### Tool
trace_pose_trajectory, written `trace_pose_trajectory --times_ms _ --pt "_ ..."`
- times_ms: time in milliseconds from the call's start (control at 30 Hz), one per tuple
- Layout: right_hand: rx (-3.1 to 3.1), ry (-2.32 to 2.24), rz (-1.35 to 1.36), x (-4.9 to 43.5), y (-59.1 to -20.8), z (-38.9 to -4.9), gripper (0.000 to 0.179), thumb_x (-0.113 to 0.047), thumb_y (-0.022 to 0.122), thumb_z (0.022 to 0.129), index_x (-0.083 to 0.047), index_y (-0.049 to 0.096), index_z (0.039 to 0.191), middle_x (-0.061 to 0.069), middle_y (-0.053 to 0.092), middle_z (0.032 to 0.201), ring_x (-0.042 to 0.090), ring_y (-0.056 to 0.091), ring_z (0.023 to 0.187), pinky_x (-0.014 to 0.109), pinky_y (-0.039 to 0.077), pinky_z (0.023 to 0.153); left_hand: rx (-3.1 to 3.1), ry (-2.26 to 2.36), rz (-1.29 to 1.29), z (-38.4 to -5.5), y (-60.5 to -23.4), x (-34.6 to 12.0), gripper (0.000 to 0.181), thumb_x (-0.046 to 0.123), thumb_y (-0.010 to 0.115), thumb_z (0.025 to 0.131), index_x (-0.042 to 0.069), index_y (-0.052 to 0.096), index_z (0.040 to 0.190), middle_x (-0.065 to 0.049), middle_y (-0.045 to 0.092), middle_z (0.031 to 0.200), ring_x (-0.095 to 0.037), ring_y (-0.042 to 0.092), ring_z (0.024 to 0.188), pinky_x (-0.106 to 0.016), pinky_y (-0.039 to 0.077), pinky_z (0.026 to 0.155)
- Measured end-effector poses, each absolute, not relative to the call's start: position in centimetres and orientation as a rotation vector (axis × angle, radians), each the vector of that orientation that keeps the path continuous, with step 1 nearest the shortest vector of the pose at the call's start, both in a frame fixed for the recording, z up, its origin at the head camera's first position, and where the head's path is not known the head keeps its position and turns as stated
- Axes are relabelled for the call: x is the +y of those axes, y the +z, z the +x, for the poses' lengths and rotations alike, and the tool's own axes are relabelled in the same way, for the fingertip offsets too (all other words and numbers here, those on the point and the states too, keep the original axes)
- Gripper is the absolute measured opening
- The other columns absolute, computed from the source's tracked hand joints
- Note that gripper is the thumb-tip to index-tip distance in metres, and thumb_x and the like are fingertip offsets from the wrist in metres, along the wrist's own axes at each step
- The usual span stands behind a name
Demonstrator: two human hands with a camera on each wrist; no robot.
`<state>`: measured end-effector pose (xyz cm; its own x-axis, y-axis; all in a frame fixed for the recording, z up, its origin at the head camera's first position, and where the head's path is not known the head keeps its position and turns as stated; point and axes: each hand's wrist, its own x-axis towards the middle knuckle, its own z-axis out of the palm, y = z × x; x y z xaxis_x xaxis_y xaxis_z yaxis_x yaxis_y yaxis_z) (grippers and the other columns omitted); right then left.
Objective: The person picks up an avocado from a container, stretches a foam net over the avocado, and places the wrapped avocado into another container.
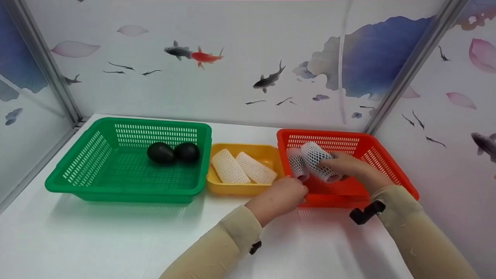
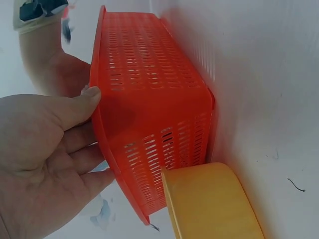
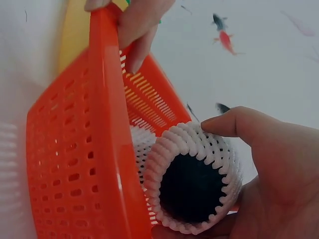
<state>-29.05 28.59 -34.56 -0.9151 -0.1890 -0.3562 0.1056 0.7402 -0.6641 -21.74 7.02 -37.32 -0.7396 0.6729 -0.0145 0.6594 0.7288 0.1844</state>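
In the head view, my right hand (image 1: 350, 166) holds a white foam net sleeve (image 1: 316, 157) over the inside of the red basket (image 1: 333, 201). The right wrist view looks into the sleeve's end, where a dark rounded fruit (image 3: 192, 189) sits inside the netting; my thumb presses on the sleeve's side. Another netted piece (image 1: 297, 162) leans in the basket's left part. At the basket's front left corner, my left hand (image 1: 281, 197) grips the rim, with its thumb outside and its fingers reaching over to the inner side in the left wrist view.
Left of the red basket, a yellow bin (image 1: 240, 190) holds two flat foam net sleeves (image 1: 228, 166). Farther left is a green basket (image 1: 128, 195) with two dark oval fruits (image 1: 161, 153) at its back right. Printed panels (image 1: 232, 100) enclose the white table (image 1: 116, 240).
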Motion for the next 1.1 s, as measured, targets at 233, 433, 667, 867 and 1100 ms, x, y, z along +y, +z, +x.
trace_pose_trajectory --times_ms 233,433,667,867,1100 --pt "2.543 -0.932 -0.01 28.7 -34.5 -30.6 0.067 -0.041 0.065 0.089 0.002 0.04 0.134 0.021 0.056 0.12 0.032 0.057 0.098 0.045 0.052 0.085 2.827 0.232 1.11 -21.9 -37.1 6.9 0.024 0.035 0.07 0.088 0.021 0.072 0.109 0.007 0.064 0.09 -0.011 0.053 0.084 -0.02 0.046 0.087" --pt "2.538 -0.84 -0.009 29.1 -34.7 -31.7 0.069 -0.043 0.067 0.088 0.002 0.042 0.134 0.021 0.057 0.119 0.032 0.058 0.098 0.045 0.053 0.084 2.794 0.321 1.082 -21.9 -36.8 6.5 0.021 0.035 0.072 0.086 0.023 0.072 0.104 0.011 0.06 0.084 -0.009 0.053 0.079 -0.02 0.047 0.085" --pt "2.529 -0.786 0.009 29.4 -34.5 -32.6 0.066 -0.046 0.065 0.088 0.002 0.046 0.13 0.018 0.061 0.113 0.03 0.06 0.092 0.046 0.053 0.083 2.804 0.312 1.086 -21.9 -36.7 6.5 0.021 0.034 0.072 0.086 0.022 0.072 0.104 0.01 0.06 0.083 -0.01 0.052 0.08 -0.018 0.046 0.083" --pt "2.546 -0.815 0.069 29.8 -34.3 -33.1 0.062 -0.048 0.063 0.089 0.0 0.05 0.126 0.014 0.062 0.106 0.027 0.06 0.085 0.043 0.054 0.08 2.804 0.328 1.065 -21.8 -36.7 6.6 0.02 0.034 0.071 0.087 0.021 0.07 0.102 0.009 0.058 0.082 -0.01 0.052 0.081 -0.017 0.044 0.081" --pt "2.529 -0.729 0.143 30.2 -34.9 -33.8 0.069 -0.05 0.066 0.087 0.003 0.05 0.127 0.015 0.064 0.105 0.03 0.06 0.088 0.048 0.052 0.084 2.811 0.245 1.078 -21.9 -36.8 7.0 0.021 0.035 0.072 0.087 0.019 0.07 0.101 0.007 0.058 0.08 -0.011 0.052 0.08 -0.018 0.045 0.079"
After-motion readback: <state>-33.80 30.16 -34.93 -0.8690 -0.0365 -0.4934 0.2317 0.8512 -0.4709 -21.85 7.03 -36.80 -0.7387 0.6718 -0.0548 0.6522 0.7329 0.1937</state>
